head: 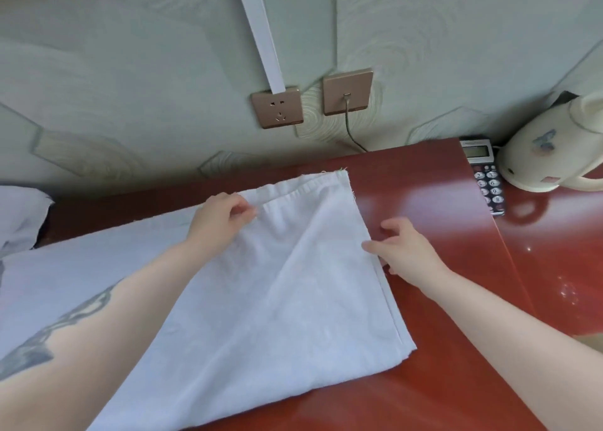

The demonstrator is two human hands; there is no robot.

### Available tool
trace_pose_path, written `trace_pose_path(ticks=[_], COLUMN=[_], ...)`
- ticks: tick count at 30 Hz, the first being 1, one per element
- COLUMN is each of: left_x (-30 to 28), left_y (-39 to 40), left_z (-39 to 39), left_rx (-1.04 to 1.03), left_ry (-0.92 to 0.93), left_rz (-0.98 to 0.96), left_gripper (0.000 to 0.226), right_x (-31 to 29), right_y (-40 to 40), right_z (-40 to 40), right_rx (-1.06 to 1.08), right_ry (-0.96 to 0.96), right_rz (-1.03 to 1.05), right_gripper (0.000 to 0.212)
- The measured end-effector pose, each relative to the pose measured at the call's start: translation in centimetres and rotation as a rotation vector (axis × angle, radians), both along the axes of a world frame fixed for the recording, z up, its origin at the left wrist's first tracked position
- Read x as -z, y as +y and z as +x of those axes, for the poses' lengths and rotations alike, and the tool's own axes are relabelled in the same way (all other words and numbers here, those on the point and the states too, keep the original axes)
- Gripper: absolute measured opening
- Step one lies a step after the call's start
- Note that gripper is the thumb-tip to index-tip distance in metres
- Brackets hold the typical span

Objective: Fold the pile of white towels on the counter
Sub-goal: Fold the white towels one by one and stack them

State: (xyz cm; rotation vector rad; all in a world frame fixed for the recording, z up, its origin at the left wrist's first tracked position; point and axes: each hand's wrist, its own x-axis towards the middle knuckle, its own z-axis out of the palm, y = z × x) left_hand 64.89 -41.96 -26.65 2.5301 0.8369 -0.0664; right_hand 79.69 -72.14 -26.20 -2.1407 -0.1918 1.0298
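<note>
Far out to the left of the left hand, a rumpled heap of white cloth (19, 215) sat at the edge of the view, off the end of the red-brown counter (434, 300); whether it was more towels could not be told. The left forearm, marked with a dark tattoo, reached in across the white towel (261, 300), which lay spread flat on the counter beneath both arms, doubled over so that two layered edges ran along its right side.

The left hand (222, 217) rested on the far part of the towel, its thumb and fingers pinching a small ridge of cloth near the far hem. From that pinch a shallow crease ran down the towel toward the near edge.

On the wall beyond the hands, a bronze socket (277, 107) sat beside a second bronze plate (347, 91) with a dark cable (352, 133) plugged into it and dropping behind the counter. A white strip (257, 32) ran up the wall from the socket.

The right hand (408, 251) was at the towel's right edge, about level with the left hand. Its thumb lay on top of the cloth and at least one finger was tucked under the edge, gripping it, while the remaining fingers curled loosely above the bare counter.

Further right of the right hand, a dark telephone (486, 176) with a small screen and number keys lay near the wall. Just to its right stood a cream kettle (551, 147), partly cut off by the frame.
</note>
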Motion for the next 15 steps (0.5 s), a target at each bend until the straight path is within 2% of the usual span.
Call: trace_pose_path(ticks=[3, 5, 7, 9, 12, 15], left_x=[0.6, 0.9, 1.0, 0.6, 0.3, 1.2], left_y=[0.3, 0.3, 0.2, 0.5, 1.8, 2.5], left_z=[-0.5, -0.3, 0.1, 0.6, 1.3, 2.0], left_rx=[-0.026, -0.042, -0.039, -0.046, -0.031, 0.033], left_ry=[-0.022, -0.007, -0.032, -0.119, -0.189, -0.09], left_rz=[0.022, 0.007, -0.031, -0.053, 0.033, 0.102], left_gripper=[0.012, 0.014, 0.016, 0.017, 0.013, 0.012], right_x=[0.5, 0.5, 0.6, 0.9, 2.1, 2.9], right_y=[5.9, 9.3, 11.4, 12.4, 13.0, 13.3], right_z=[3.8, 5.4, 6.0, 5.9, 5.1, 4.6], right_rx=[0.162, 0.224, 0.2, 0.028, -0.38, -0.528], right_ry=[0.04, 0.01, -0.1, -0.319, -0.686, -0.767], right_rz=[0.164, 0.212, 0.251, 0.208, 0.064, 0.04], right_gripper=[0.073, 0.07, 0.061, 0.054, 0.03, 0.02])
